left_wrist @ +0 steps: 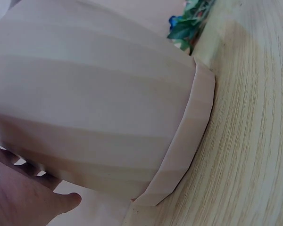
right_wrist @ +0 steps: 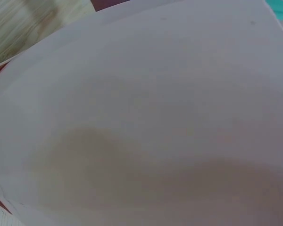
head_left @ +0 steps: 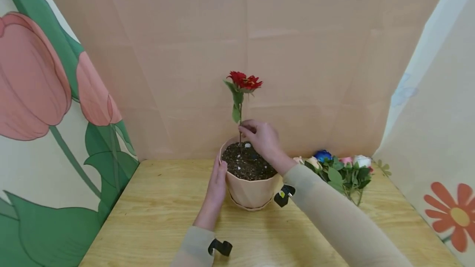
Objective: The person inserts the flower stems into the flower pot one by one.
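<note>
A pale pink faceted flower pot (head_left: 252, 193) full of dark soil (head_left: 246, 166) stands on a matching saucer (left_wrist: 186, 141). Upright in the soil is a red artificial flower (head_left: 245, 81) with green leaves on a thin stem. My right hand (head_left: 261, 137) pinches that stem low down, just above the soil, between thumb and fingers. Against the left side of the pot rests my left hand (head_left: 217, 180), its fingers fairly straight along the wall. In the left wrist view the left hand (left_wrist: 23, 193) lies by the pot's side. A blurred pale surface fills most of the right wrist view.
On the wooden table (head_left: 159, 209), right of the pot, lies a bunch of artificial roses (head_left: 345, 172) in blue, pink and white with green leaves. A beige backdrop (head_left: 178, 52) hangs behind. Flower-printed panels (head_left: 37, 81) flank both sides.
</note>
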Demonstrator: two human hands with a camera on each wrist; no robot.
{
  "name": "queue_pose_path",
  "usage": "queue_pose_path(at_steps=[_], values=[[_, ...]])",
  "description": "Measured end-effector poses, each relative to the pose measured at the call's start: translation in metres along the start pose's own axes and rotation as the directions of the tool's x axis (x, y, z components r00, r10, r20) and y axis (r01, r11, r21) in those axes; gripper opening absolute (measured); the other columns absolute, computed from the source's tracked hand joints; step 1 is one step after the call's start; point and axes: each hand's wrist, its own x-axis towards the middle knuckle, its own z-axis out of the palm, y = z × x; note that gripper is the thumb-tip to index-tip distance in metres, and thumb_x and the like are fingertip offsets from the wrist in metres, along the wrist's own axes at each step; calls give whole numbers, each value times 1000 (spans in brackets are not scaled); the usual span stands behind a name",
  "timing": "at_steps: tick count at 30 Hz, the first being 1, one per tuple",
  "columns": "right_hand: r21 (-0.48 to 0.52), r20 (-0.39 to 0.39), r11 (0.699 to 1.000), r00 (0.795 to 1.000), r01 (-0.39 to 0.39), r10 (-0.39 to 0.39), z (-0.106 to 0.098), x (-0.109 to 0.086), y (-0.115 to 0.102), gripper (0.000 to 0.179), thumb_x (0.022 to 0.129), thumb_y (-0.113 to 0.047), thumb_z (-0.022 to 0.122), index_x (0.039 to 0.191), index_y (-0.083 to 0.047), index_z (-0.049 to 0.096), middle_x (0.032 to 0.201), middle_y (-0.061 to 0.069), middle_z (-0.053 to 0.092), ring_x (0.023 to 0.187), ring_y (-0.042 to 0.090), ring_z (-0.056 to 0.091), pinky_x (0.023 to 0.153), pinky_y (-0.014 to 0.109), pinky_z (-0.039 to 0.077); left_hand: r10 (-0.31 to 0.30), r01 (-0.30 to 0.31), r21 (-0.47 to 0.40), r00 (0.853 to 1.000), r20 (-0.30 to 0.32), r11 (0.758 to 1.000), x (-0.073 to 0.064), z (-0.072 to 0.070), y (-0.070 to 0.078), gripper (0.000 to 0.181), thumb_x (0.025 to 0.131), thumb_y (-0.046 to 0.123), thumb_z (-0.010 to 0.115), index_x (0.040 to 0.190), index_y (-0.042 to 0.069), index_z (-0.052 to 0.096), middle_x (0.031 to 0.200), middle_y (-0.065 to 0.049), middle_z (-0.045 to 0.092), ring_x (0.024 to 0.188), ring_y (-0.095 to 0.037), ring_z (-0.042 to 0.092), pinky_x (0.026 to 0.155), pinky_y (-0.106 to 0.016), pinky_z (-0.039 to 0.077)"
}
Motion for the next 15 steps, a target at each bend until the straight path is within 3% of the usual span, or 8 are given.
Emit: queue_pose_path(at_steps=[5,15], values=[[-55,-10,998,1000,21,-22,6,-1,4,23,109,-30,75,119,-13,85,102,1,83,89,17,76,85,46,62,7,-7,0,1000,10,1000,0,0,0,62,121,41,33,179,24,20,183,-12,20,167,-39,17,133,-64,11],[-108,-43,990,995,88,-93,13,-3,8,20,106,-29,78,116,-14,87,112,4,84,103,26,79,91,51,62,34,-34,8,999,-3,999,0,0,-2,65,120,42,35,178,17,21,182,-14,22,166,-37,19,134,-59,14]])
